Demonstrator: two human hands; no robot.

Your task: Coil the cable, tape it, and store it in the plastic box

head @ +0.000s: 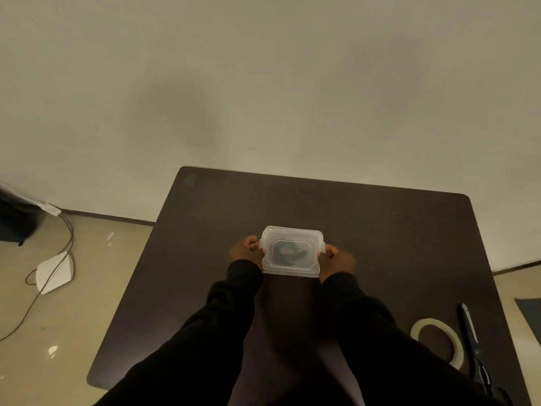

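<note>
A small clear plastic box (291,269) with its lid on sits in the middle of the dark table (380,230). Through the lid I see the dark coiled cable (288,251) inside. My left hand (245,249) presses against the box's left end, fingers at the left latch. My right hand (336,260) holds the right end, fingers at the right latch. Both arms are in black sleeves.
A roll of pale tape (436,341) lies at the table's near right, with scissors (472,347) beside it near the right edge. On the floor to the left lie a white device (54,272) and a thin dark cord (35,303). A wall stands behind the table.
</note>
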